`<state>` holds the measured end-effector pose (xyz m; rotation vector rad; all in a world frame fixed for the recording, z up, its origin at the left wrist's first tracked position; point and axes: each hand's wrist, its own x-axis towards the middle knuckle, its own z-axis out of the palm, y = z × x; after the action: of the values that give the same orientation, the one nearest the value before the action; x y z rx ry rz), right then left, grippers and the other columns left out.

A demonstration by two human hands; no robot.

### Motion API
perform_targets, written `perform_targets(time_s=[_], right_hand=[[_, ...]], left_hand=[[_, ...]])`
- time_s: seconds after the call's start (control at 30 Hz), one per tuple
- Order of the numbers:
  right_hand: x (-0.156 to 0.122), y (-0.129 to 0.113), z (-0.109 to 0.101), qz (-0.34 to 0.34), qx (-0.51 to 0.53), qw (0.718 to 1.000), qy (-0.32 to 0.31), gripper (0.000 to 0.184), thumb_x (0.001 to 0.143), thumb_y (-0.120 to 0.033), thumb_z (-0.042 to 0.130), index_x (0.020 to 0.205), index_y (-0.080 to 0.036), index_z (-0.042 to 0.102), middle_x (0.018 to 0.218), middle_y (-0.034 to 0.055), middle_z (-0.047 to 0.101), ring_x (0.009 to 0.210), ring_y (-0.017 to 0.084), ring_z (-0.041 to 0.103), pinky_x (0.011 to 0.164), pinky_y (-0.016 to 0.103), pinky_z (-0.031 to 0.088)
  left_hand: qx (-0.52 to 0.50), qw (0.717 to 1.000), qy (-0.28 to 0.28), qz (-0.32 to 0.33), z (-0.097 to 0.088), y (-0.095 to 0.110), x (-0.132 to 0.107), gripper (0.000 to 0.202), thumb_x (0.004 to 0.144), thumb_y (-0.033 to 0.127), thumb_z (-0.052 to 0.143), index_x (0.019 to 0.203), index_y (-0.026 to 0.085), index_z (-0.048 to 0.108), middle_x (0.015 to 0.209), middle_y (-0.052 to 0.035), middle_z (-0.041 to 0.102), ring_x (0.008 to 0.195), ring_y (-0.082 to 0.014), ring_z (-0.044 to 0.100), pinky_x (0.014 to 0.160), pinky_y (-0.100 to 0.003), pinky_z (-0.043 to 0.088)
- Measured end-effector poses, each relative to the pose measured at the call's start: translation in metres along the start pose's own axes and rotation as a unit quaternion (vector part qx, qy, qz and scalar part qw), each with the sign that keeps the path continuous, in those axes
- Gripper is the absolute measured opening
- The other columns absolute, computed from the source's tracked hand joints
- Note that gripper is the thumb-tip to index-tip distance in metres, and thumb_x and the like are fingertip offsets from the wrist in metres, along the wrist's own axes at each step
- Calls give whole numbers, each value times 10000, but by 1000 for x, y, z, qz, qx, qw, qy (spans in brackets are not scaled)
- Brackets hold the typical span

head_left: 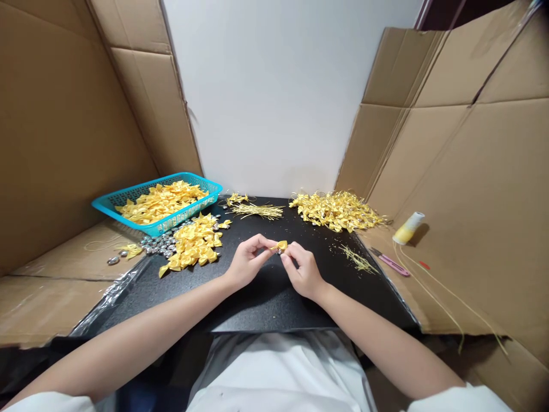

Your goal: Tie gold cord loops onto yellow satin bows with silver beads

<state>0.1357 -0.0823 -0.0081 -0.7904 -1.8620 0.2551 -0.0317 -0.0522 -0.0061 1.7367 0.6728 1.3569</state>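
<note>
We pinch a small yellow bow (281,246) between both hands, left hand (246,263) and right hand (303,269), above the black board (266,303).

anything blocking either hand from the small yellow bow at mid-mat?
Nothing visible. The left hand and right hand both pinch the yellow bow at their fingertips, above the black mat. The loose bow pile lies off to the left, apart from them.

The basket (107,203) sits back left, a bow pile (193,243) before it, a second pile (337,210) back right.
</note>
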Motion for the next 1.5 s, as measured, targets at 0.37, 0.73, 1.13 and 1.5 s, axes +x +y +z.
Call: perform_targets(time_s=[0.37, 0.73, 1.13, 1.5], right_hand=[[-3, -2, 4, -10, 17, 999, 29, 252, 933, -175, 418, 685, -221, 401, 647, -8, 466, 656, 148, 459, 603, 268, 360], [-2, -2, 4, 24, 30, 999, 28, 230, 938, -237, 425, 710, -220, 452, 686, -1, 504, 660, 145, 481, 619, 277, 387], [5, -9, -6, 27, -24, 993, 111, 225, 803, -191, 563, 585, -204, 507, 906, 53, 520, 903, 209, 487, 827, 385, 417], [7, -8, -4, 63, 68, 993, 75, 265, 784, -165, 533, 543, -205, 431, 784, 31, 559, 741, 173, 538, 727, 342, 436]], left_hand=[[-2, 999, 22, 41, 2, 3, -3, 173, 789, 313, 727, 749, 159, 658, 806, -58, 736, 762, -163, 694, 714, -264, 555], [-10, 998, 45, 40, 6, 11, -3, 213, 792, 340, 724, 769, 167, 602, 888, -83, 751, 857, -205, 712, 793, -338, 574], [2, 998, 26, -53, 3, 8, 0, 248, 775, 383, 721, 812, 158, 622, 769, -32, 712, 731, -161, 672, 698, -265, 516], [23, 999, 22, -36, 6, 10, -1, 199, 756, 347, 730, 771, 159, 667, 749, -36, 705, 699, -156, 653, 674, -260, 526]])
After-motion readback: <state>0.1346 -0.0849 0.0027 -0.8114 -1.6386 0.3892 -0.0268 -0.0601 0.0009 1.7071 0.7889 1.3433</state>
